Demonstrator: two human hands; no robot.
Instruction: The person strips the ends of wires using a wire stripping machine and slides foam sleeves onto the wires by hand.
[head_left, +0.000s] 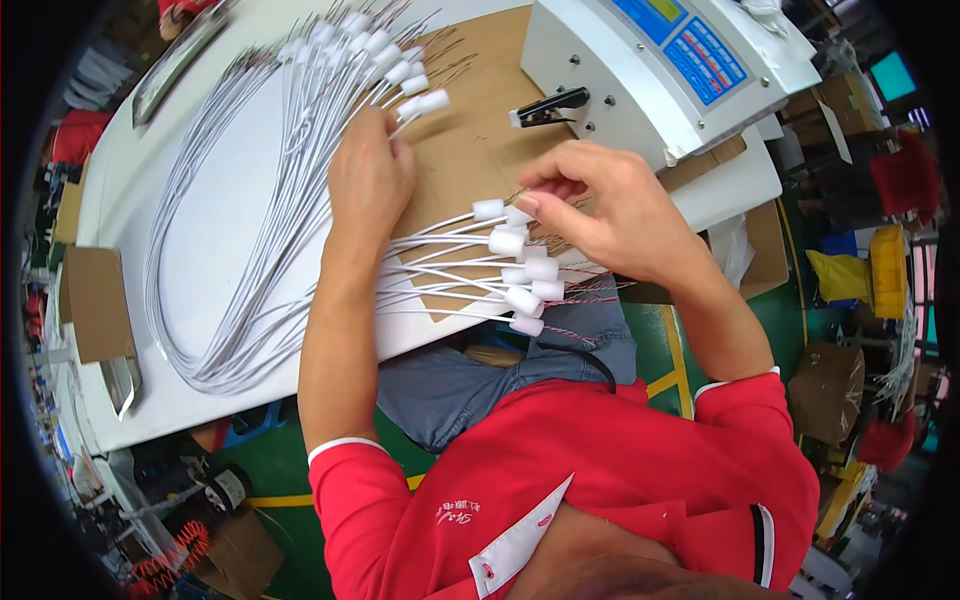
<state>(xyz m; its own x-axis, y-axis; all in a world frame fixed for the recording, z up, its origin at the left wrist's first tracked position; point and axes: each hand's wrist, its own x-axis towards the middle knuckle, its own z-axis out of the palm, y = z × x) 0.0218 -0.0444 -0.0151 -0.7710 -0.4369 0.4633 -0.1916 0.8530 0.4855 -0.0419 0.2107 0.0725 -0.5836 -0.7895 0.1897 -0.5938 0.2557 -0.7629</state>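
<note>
A large bundle of white cables (255, 250) curves in a loop across the table. Each cable bears a white cylindrical sleeve near its end, with thin stripped-out wires beyond. One cluster of sleeves (372, 45) lies at the far side, another group of sleeves (540, 268) near the table's front edge. My left hand (372, 170) is closed on a white cable beside the far cluster; its fingertips are partly hidden. My right hand (615, 205) pinches thin wires at the end of a cable, just beyond a sleeve in the near group.
A white machine (640, 75) with a blue keypad stands at the far right, and a black clip (550, 107) juts from its front. Brown cardboard (465, 150) lies under the sleeves. A cardboard piece (95, 305) is at the table's left edge. Another person's hand (172, 22) shows at the far left.
</note>
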